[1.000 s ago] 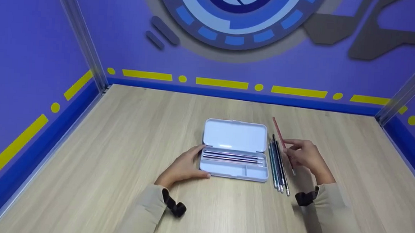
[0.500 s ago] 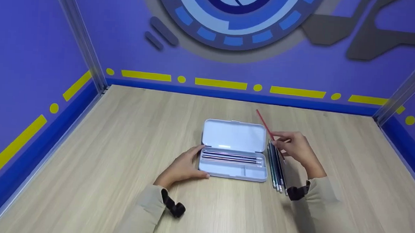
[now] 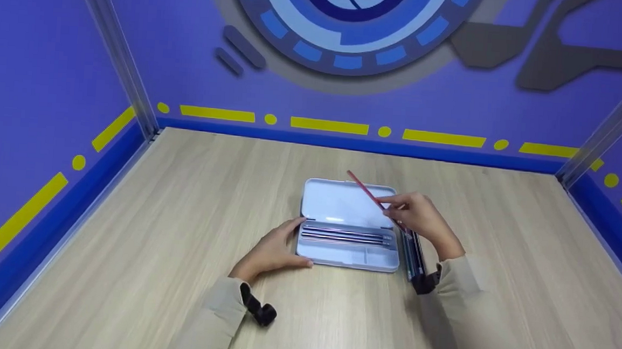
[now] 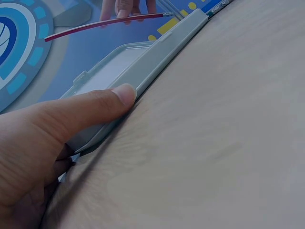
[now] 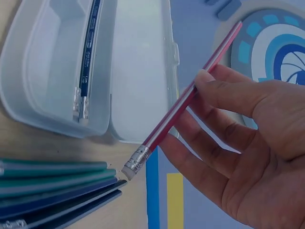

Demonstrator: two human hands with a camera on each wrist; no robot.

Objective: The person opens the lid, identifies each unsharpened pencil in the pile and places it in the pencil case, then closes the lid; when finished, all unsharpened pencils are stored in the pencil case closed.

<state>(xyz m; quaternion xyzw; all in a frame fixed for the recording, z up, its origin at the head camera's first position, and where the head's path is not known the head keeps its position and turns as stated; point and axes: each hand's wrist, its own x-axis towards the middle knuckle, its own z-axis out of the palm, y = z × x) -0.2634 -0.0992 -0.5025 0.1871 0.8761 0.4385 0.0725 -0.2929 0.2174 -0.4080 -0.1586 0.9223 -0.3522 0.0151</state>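
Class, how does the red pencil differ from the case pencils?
The red pencil is mostly red; the case pencils look mostly dark. The right hand pinches the red pencil aslant in the air; the case pencils lie inside the case. Both have silvery bands near one end.

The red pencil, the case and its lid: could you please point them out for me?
Red pencil [image 5: 169,118]: right wrist view, on its shaft.
Case [image 3: 333,253]: head view, on its near compartment's floor.
Lid [image 3: 339,203]: head view, on its inner face.

Your left sleeve [image 3: 206,319] and right sleeve [image 3: 468,297] — both beige, long, creased near the wrist. Black strap [image 3: 248,296] on your left, rounded black end [image 3: 265,315] — similar black piece [image 3: 424,284] on your right.
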